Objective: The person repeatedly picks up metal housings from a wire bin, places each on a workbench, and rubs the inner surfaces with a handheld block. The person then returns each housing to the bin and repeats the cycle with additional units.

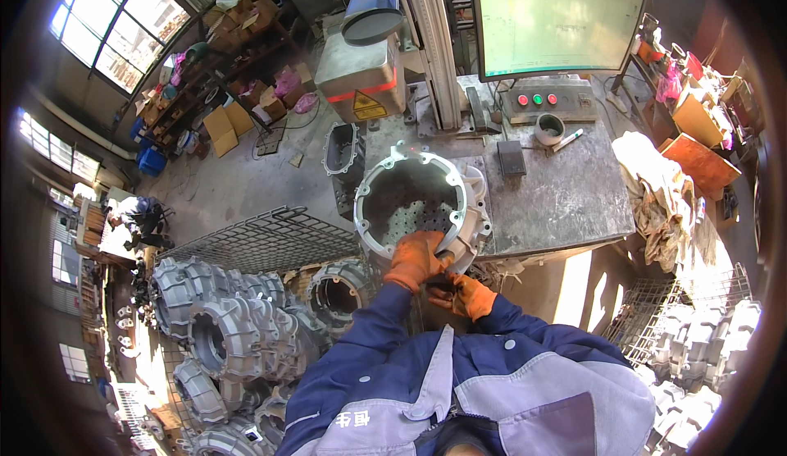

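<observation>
Off to your far left, a person [141, 214] is bending over a bench, well apart from you. Nearer, on the floor at your lower left, a heap of grey cast metal housings [234, 333] is lying beside a wire mesh panel [262, 239] that is resting tilted above them. In front of you, a round metal housing [418, 206] is sitting on the near left corner of the grey table [557, 202], its open mouth facing up and its rim hanging partly over the table's front edge. Your left hand [416, 261], in an orange glove, is closing over the near rim of that housing and gripping it. Your right hand [466, 294], also gloved in orange, is sitting just below and to the right of the left one, close under the housing's lower edge; I cannot tell whether it is holding anything or how far its fingers are curled. Farther back on the table, a metal column [434, 46] is standing upright, with a monitor [556, 20] glowing to its right and a small control box [548, 102] with round buttons beneath it. At the table's right end, a crumpled pale cloth [660, 189] is hanging over the edge.
</observation>
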The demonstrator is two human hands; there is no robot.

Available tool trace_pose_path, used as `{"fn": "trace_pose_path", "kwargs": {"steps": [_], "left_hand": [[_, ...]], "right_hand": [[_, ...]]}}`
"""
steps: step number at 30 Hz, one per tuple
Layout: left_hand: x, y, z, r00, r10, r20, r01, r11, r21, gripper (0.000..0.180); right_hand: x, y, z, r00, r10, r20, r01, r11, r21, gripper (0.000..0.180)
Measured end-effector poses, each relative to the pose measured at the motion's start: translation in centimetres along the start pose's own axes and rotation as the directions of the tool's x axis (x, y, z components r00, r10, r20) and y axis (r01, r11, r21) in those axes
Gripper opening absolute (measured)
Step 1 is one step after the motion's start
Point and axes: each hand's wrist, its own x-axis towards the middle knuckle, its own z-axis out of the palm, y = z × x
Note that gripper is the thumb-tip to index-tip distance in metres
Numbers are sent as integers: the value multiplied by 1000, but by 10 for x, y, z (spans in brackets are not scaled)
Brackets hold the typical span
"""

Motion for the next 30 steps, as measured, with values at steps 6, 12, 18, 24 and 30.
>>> {"fn": "trace_pose_path", "kwargs": {"steps": [6,12,18,24,30], "left_hand": [[1,-4,8,992,16,-122,-23,998,-62,39],[-4,13,-5,961,129,-246,-141,989,-33,34],[-5,83,-19,952,277,-132,-267,960,90,33],[8,176,-7,880,472,57,-475,874,100,31],[45,247,32,731,566,380,-639,763,93,37]], "right_hand": [[5,6,2,998,-59,-16,59,998,-18,28],[-6,12,15,997,-82,2,82,996,22,28],[-42,6,-17,842,-269,468,256,962,92,30],[-97,-20,-68,911,-349,220,190,829,526,37],[-157,-21,-117,659,-736,154,672,485,-559,37]]}}
